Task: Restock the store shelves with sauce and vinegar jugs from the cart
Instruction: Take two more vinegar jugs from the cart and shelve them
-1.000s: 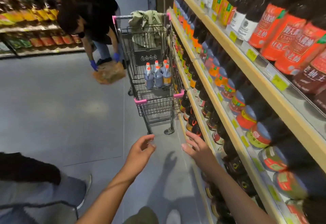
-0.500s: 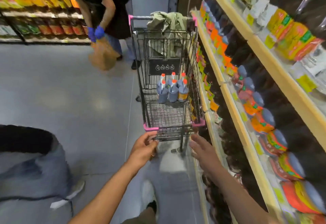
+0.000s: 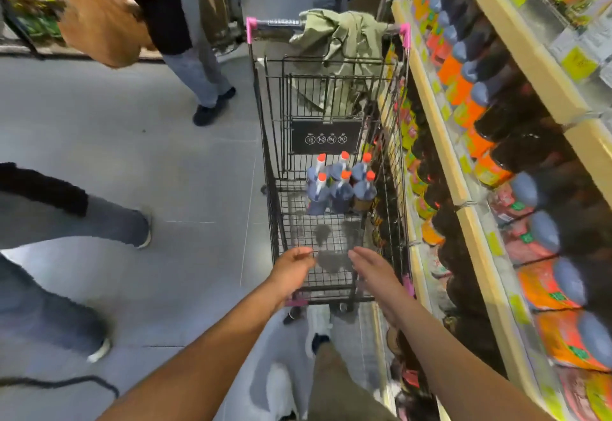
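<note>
A black wire cart (image 3: 268, 142) with pink corner caps stands in the aisle against the shelves on the right. Several dark jugs with orange caps (image 3: 341, 185) sit upright in the far half of its basket. My left hand (image 3: 291, 271) and my right hand (image 3: 374, 274) reach over the cart's near rim, fingers relaxed and holding nothing, well short of the jugs. The shelves (image 3: 460, 185) on the right are packed with dark sauce bottles and jugs bearing orange, red and yellow labels.
A green cloth bag (image 3: 337, 42) hangs in the cart's child seat. A person in dark clothes with blue gloves carries a brown bag (image 3: 99, 23) beyond the cart on the left. Another person's legs (image 3: 66, 221) stand close on the left. A black cable (image 3: 66, 382) lies on the floor.
I have walked up to the cart; both hands moved from in front of it to above its near rim. The person beyond straightened up, lifting the brown bag.
</note>
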Motion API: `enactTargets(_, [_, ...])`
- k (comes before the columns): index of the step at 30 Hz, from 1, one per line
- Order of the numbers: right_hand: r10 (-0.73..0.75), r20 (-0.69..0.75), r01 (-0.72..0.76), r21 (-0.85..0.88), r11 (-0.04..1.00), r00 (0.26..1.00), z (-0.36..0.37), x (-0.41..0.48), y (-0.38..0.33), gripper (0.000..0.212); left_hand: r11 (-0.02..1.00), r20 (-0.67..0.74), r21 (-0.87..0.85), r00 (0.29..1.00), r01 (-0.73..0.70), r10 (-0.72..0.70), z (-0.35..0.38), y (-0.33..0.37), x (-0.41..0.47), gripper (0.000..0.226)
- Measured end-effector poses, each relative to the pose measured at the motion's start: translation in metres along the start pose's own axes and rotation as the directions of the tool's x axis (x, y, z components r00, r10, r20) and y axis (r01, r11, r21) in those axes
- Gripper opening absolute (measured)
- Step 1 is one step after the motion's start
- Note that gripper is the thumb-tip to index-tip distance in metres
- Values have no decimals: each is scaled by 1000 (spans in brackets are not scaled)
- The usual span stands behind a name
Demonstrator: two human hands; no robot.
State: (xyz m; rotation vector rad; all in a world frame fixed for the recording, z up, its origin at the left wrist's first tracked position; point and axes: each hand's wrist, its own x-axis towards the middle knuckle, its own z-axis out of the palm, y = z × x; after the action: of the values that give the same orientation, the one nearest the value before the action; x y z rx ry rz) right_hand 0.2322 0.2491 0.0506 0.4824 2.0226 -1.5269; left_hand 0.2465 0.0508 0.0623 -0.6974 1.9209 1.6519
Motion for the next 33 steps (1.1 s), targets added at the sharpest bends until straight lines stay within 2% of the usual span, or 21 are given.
enactTargets(8, [134,48,-135,16,991,990,-13,140,-56,37,992,-52,-2,991,126,-126,-5,53,96,34])
enactTargets(13, [232,66,-229,-53,972,970,-9,225,-73,30,976,-99,-30,971,216,-218,-7,75,149,34])
enactTargets(18, [247,90,-227,-183,957,965,5,286,-74,21,962,-121,-100,957,253,-264,-15,74,185,35])
enactTargets(21, [270,102,-243,-217,945,957,20,309,-77,13,953,-144,-129,945,275,-292,-23,69,199,26])
enactTargets(23, [306,150,-278,-183,943,940,33,320,-78,8,945,-150,-138,937,295,-315,-28,65,205,27])
enactTargets(25, [342,197,-320,-135,938,919,45,329,-76,11,939,-151,-131,930,318,-336,-34,60,208,34])
enactTargets(27, [389,209,-389,-43,920,897,55,335,-74,18,935,-145,-131,926,330,-348,-39,56,209,37])
enactTargets(33, [457,214,-492,159,856,863,69,351,-67,13,935,-99,-162,938,315,-333,-43,45,213,34])
